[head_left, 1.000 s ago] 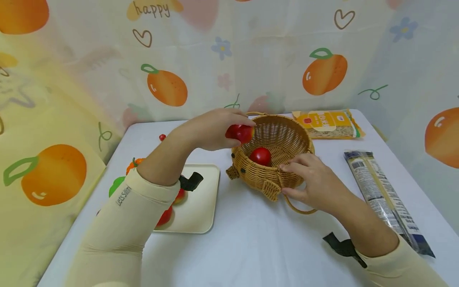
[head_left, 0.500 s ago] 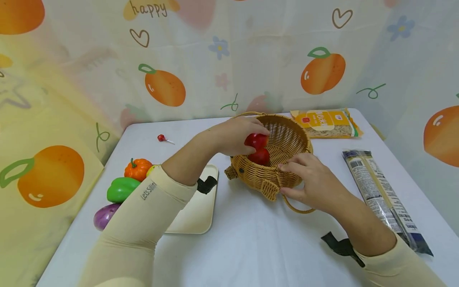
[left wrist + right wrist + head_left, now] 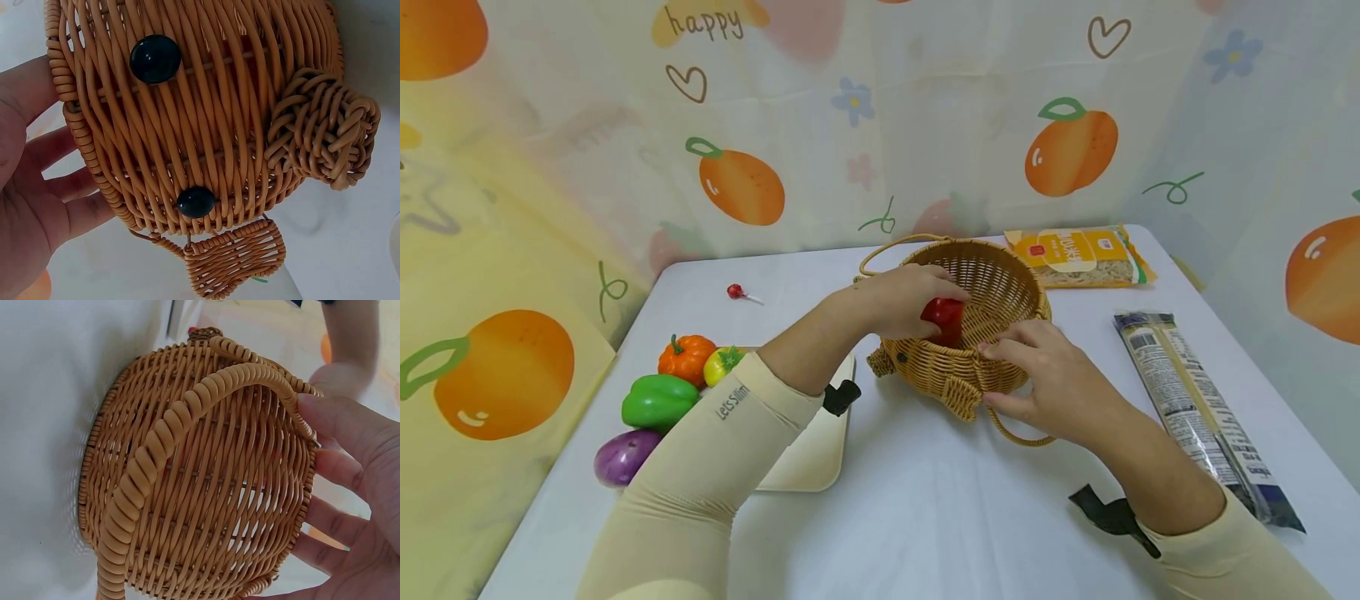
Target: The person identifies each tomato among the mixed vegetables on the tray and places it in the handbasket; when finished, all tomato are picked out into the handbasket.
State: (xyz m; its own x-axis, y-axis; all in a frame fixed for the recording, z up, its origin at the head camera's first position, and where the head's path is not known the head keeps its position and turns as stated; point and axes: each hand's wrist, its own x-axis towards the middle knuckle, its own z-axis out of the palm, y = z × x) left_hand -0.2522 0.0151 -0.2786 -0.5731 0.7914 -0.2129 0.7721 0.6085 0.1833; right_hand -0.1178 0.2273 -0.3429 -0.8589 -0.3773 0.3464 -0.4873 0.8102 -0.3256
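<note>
A wicker basket (image 3: 928, 367) with a pig's snout, ears and black bead eyes stands in the middle of the head view. My left hand (image 3: 913, 300) reaches over its rim and holds a red apple (image 3: 942, 313) inside. From above, this apple overlaps another red one lying in the basket. In the left wrist view the left fingers (image 3: 75, 187) pass behind the woven rim, which hides the fruit. My right hand (image 3: 1060, 375) grips the near right rim, thumb outside and fingers over the edge. The basket's looped handle (image 3: 150, 447) hangs down in the right wrist view.
Left of the basket lies a cream tray (image 3: 812, 462), partly under my left forearm. Beyond it are an orange pumpkin (image 3: 687, 358), a green pepper (image 3: 658, 402), an eggplant (image 3: 625, 457) and a lollipop (image 3: 736, 292). Two food packets, yellow (image 3: 1078, 257) and long clear (image 3: 1202, 408), lie right.
My left hand has carried the apple rightward over the basket's rim and lowered it inside, next to the other apple. My right hand has stayed on the rim.
</note>
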